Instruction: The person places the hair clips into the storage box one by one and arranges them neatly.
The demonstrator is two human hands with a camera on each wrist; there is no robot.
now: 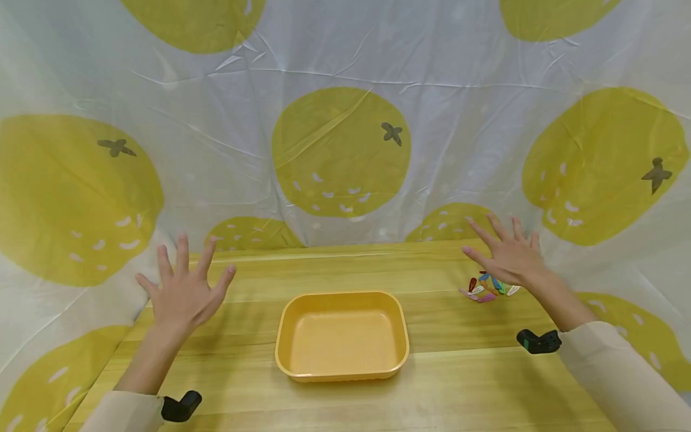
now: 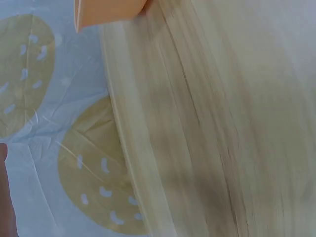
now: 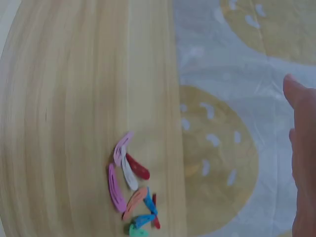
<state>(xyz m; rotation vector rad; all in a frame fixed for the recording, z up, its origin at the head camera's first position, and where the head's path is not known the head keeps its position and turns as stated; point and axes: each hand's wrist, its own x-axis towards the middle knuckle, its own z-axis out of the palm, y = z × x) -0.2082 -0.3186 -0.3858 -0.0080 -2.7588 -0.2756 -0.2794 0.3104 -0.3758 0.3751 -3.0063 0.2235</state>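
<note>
In the head view my left hand [image 1: 183, 294] is held up at the left with its fingers spread, touching nothing. My right hand [image 1: 510, 258] is raised on the right, fingers also spread and holding nothing. Just below and behind it lies a loose pile of colourful snap hair clips [image 1: 487, 297], partly hidden by the hand. The right wrist view shows pink, red, white, orange, blue and green hair clips [image 3: 116, 190] on the wood. Between the hands sits a yellow-orange rectangular tray [image 1: 342, 377] with rounded corners, with nothing inside it.
The wooden table [image 1: 237, 396] runs back to a white curtain [image 1: 216, 150] printed with large yellow fruit. A black device [image 1: 182, 407] is strapped at the left wrist, and another black device [image 1: 538, 341] at the right.
</note>
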